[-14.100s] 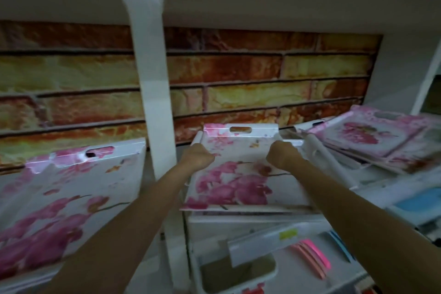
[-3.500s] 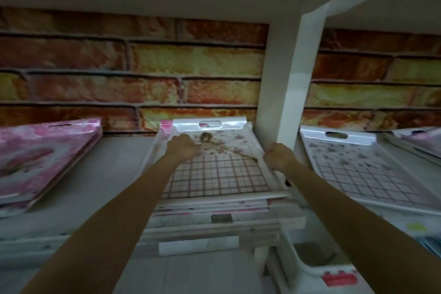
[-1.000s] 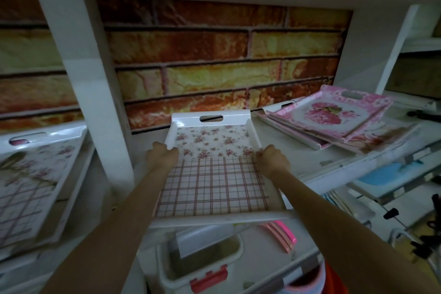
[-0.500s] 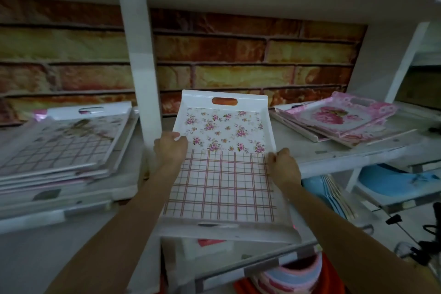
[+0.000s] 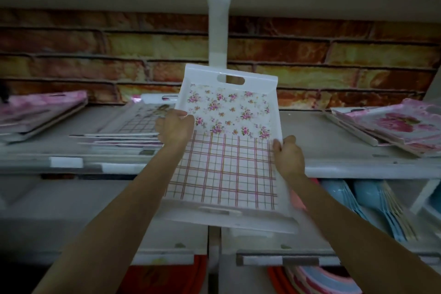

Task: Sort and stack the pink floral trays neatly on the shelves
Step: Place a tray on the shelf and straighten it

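I hold a white tray [image 5: 226, 150] with small pink flowers on its far half and a pink grid on its near half, lifted off the shelf and tilted toward me. My left hand [image 5: 175, 127] grips its left rim and my right hand [image 5: 287, 155] grips its right rim. Left of it on the shelf [image 5: 334, 164] lies a stack of matching checked trays [image 5: 133, 126]. A pile of pink floral trays [image 5: 35, 110] lies at the far left and another pink floral pile [image 5: 393, 126] at the right.
A white upright post [image 5: 218, 31] stands behind the held tray against the brick-pattern wall. Bare shelf surface shows between the held tray and the right pile. Blue plastic items [image 5: 372, 203] sit on the shelf below, and red and pink ware [image 5: 310, 279] lower still.
The tray has come off the right bay of the shelf, toward me and leftward, and now sits in front of the post. The checked stack on the left is closer to it.
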`<control>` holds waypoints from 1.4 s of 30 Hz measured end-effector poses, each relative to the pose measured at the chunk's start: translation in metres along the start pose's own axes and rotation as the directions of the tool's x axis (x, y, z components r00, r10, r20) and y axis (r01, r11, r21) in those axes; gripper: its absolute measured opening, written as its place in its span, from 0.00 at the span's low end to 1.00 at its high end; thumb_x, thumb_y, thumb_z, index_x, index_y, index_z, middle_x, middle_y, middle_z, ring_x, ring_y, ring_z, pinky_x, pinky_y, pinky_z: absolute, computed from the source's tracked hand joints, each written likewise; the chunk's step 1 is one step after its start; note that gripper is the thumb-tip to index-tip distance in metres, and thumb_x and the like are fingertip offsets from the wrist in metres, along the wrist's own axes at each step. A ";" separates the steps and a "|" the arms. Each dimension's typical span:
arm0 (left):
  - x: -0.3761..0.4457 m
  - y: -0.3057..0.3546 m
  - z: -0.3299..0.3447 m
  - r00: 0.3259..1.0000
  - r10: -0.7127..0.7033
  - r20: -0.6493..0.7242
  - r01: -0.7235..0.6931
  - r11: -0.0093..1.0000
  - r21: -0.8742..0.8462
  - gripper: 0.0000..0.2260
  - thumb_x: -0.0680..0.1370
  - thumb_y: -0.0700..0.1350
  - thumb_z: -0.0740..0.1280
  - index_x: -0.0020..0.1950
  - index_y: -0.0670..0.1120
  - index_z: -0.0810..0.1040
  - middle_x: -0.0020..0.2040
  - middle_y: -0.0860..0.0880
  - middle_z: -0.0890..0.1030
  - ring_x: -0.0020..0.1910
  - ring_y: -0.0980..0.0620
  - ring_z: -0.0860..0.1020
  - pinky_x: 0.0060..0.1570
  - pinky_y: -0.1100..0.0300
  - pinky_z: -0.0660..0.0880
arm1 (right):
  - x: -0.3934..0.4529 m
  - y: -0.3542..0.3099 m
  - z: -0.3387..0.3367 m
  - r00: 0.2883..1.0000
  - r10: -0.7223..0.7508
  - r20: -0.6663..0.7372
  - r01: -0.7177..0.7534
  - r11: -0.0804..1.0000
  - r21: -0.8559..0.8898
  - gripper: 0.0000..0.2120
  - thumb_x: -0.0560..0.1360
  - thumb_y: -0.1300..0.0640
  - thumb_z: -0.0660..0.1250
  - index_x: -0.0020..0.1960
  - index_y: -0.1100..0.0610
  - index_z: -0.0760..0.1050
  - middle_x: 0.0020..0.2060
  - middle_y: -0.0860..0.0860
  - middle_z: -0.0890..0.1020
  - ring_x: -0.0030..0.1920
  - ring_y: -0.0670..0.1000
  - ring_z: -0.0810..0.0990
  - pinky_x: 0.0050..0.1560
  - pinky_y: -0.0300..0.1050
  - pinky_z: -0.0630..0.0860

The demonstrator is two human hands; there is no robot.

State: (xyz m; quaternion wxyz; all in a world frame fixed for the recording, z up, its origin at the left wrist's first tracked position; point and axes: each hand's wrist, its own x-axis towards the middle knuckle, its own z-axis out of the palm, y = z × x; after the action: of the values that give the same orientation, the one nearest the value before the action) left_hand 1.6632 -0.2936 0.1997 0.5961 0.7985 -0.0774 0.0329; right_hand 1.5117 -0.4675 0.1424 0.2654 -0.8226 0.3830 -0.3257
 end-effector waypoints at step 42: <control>0.335 -0.070 -0.145 0.917 -0.220 0.334 0.143 0.960 0.239 0.23 0.79 0.43 0.62 0.74 0.42 0.62 0.74 0.42 0.62 0.69 0.42 0.66 0.64 0.51 0.66 | 0.120 -0.240 0.247 0.864 0.083 0.496 0.015 0.982 -0.190 0.19 0.79 0.56 0.59 0.66 0.65 0.69 0.61 0.61 0.77 0.55 0.57 0.77 0.47 0.43 0.71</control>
State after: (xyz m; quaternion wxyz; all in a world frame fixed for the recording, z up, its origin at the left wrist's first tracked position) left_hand 2.0104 -0.1640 0.2236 0.4850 0.8532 -0.1057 -0.1603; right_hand 1.8639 -0.3817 0.1874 0.2827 -0.8934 0.3442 -0.0584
